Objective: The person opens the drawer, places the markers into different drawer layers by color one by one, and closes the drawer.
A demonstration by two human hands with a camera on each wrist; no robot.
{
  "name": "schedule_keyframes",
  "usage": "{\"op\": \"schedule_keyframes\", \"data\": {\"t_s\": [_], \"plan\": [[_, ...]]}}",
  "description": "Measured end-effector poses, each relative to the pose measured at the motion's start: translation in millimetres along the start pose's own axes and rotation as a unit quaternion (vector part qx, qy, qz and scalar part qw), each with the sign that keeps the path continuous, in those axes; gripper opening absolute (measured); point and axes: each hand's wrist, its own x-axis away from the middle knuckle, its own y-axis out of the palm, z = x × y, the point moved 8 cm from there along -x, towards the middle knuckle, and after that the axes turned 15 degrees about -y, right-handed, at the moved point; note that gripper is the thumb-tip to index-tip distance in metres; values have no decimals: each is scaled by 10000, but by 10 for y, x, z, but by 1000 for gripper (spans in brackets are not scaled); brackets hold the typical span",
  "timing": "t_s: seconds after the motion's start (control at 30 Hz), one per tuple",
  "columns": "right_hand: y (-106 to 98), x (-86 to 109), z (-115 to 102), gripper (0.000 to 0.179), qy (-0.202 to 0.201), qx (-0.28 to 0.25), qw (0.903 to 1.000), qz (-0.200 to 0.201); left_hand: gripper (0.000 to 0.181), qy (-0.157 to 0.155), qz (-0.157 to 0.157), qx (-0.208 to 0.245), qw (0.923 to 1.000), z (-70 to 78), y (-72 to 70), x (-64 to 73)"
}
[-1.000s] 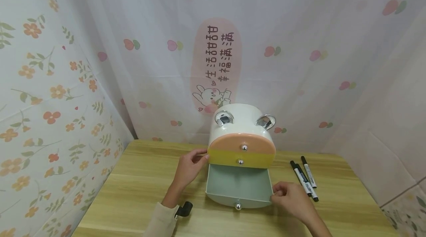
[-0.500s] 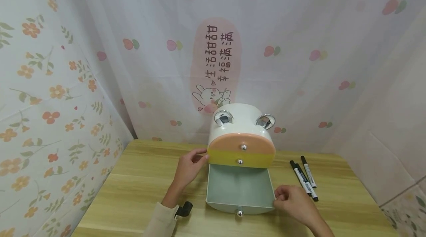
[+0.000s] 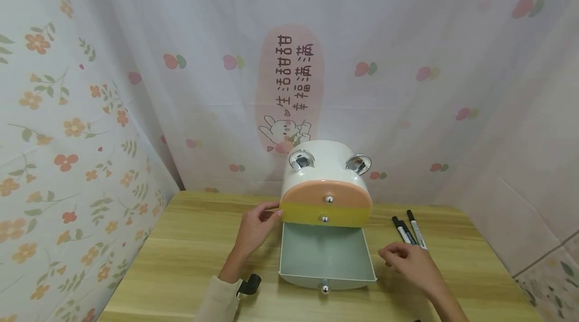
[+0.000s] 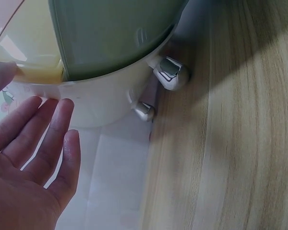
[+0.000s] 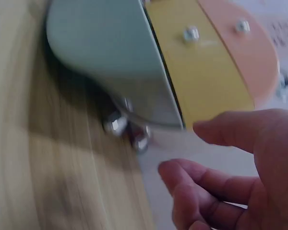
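A small chest of drawers (image 3: pixel 327 166) with a white shell, silver ring eyes and round silver knobs stands on the table. Its peach top drawer (image 3: pixel 312 191) and yellow middle drawer (image 3: pixel 298 213) are closed; the grey-green bottom drawer (image 3: pixel 325 254) is pulled out, with nothing inside. My left hand (image 3: pixel 255 229) touches the chest's left side, fingers fairly straight against the white shell (image 4: pixel 103 103) and thumb at the yellow drawer's edge (image 4: pixel 41 72). Right of the pulled-out drawer, my right hand (image 3: pixel 411 264) is apart from it, fingers loosely bent and holding nothing.
Three black-capped markers (image 3: pixel 417 229) lie on the wooden table (image 3: pixel 190 251) behind my right hand, partly hidden by it. A patterned curtain (image 3: pixel 203 86) hangs behind the table, and a flowered cloth (image 3: pixel 68 161) hangs along the left.
The bottom drawer has come a little farther out toward me. My right hand has let go of its right front corner and moved away to the right. My left hand has stayed put.
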Motion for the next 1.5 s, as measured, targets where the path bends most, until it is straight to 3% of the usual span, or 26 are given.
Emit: {"op": "schedule_keyframes", "data": {"t_s": [0.23, 0.43, 0.63, 1.03, 1.5], "plan": [[-378, -78, 531, 45, 602, 87, 9977, 304, 26, -79, 9, -68, 9999, 0, 14, 15], [-653, -179, 852, 47, 705, 422, 9946, 641, 28, -58, 14, -55, 10000, 15, 5, -3], [-804, -201, 1117, 55, 1024, 505, 9889, 956, 28, -66, -25, 44, 10000, 9, -14, -4], [-762, -178, 1441, 52, 1376, 316, 9851, 982, 27, -49, -30, 37, 10000, -14, -2, 0], [-710, -192, 1563, 47, 1433, 805, 9814, 991, 26, -11, 5, -22, 10000, -19, 10, -13]]}}
